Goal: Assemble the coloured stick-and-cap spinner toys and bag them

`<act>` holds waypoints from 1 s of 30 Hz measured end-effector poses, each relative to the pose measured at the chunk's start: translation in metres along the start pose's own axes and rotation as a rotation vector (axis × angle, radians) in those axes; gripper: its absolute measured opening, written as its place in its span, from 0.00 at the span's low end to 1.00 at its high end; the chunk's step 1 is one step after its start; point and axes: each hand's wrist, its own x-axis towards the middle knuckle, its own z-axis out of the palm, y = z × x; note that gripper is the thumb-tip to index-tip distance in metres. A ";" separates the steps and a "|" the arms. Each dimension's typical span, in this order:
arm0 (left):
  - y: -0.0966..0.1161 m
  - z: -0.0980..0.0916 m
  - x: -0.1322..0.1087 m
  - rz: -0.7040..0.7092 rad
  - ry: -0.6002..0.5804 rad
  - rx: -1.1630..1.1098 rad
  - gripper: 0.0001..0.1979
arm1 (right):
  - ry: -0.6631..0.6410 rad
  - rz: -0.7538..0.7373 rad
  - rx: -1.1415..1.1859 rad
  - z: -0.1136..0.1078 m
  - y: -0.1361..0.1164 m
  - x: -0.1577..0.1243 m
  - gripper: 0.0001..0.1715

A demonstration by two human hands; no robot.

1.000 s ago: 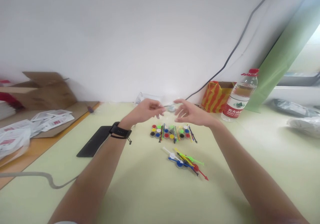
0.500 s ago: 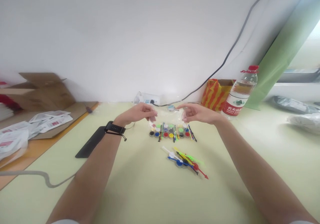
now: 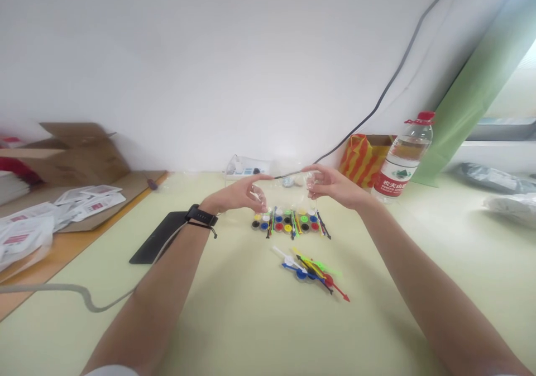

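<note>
A clear plastic bag is stretched between my two hands, its outline faint against the pale table. My left hand, with a black band on the wrist, pinches the bag's left side, index finger reaching inward along the top. On the opposite side my right hand grips the bag with bent fingers. Just below lies a row of coloured discs and thin arrow pieces, apparently packed in clear plastic. Closer to me is a loose pile of plastic arrow spinners in white, yellow, green, blue, black and red.
A black flat device and grey cable lie by my left forearm. Left stands an open cardboard box with white packets. A water bottle and striped bag stand right; a power strip lies behind.
My left hand has shifted slightly right and its index finger has straightened toward my right hand. The bag's top edge is now drawn between the fingers. The spinner pile has not moved.
</note>
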 end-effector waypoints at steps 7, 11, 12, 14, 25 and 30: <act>0.001 -0.003 -0.002 0.042 0.083 -0.097 0.64 | -0.063 0.012 0.025 -0.003 0.004 0.001 0.48; 0.000 -0.006 -0.005 0.032 0.041 -0.108 0.66 | -0.048 -0.011 0.025 -0.005 0.005 0.000 0.48; 0.000 -0.007 -0.006 0.034 0.036 -0.108 0.66 | -0.050 -0.017 0.025 -0.006 0.005 0.000 0.47; 0.000 -0.008 -0.006 0.038 0.034 -0.101 0.65 | -0.047 -0.026 0.023 -0.006 0.007 0.000 0.46; 0.001 -0.009 -0.002 0.125 0.102 -0.078 0.55 | 0.713 -0.103 -0.502 0.012 0.019 0.017 0.22; 0.001 -0.008 0.000 0.151 0.090 -0.092 0.54 | 0.516 0.020 -0.195 0.023 0.008 0.016 0.16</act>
